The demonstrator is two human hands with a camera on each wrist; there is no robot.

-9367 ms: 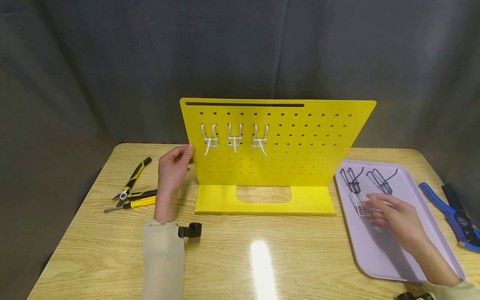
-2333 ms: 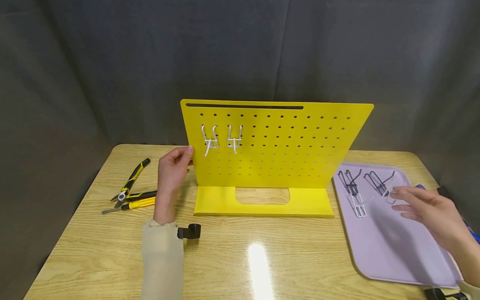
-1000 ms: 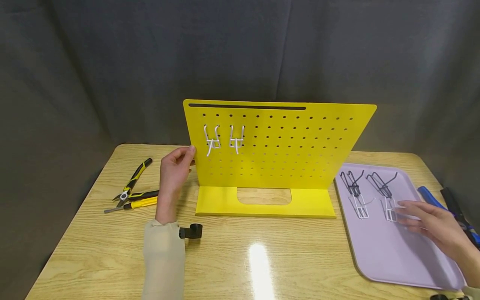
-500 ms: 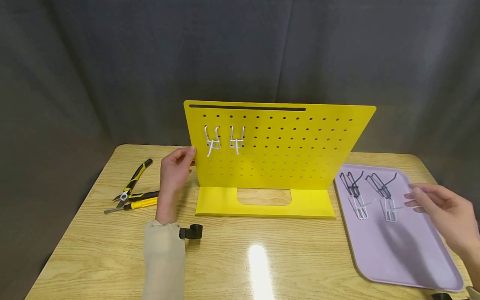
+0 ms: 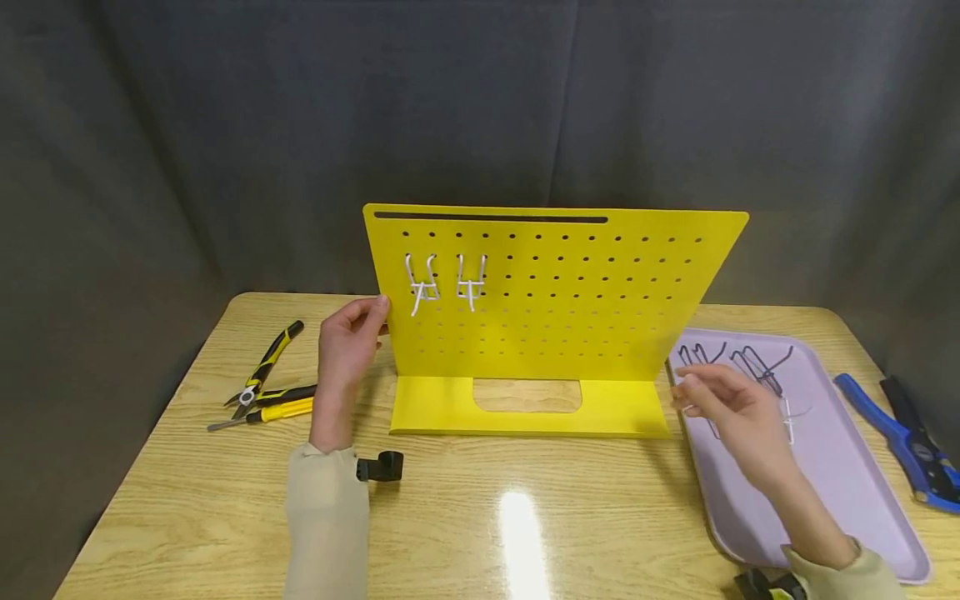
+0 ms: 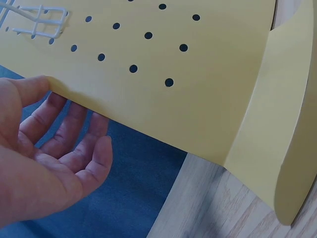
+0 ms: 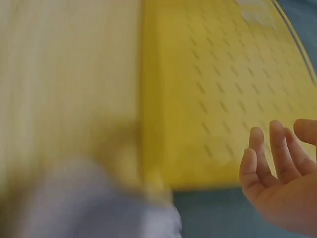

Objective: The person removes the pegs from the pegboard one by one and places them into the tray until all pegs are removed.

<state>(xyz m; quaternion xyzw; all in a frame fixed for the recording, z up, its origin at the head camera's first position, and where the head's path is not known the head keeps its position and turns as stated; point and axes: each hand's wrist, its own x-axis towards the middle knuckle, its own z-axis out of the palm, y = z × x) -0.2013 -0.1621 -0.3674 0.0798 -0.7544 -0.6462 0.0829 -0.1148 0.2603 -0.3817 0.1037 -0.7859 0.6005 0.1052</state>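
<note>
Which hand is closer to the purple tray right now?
Right. The right hand hovers over the purple tray's left edge; the left hand holds the yellow pegboard's far edge.

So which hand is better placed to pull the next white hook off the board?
Probably the right hand: it is free, open and in the air between tray and board. The left hand is holding the board's left edge, and the hooks hang near it.
</note>
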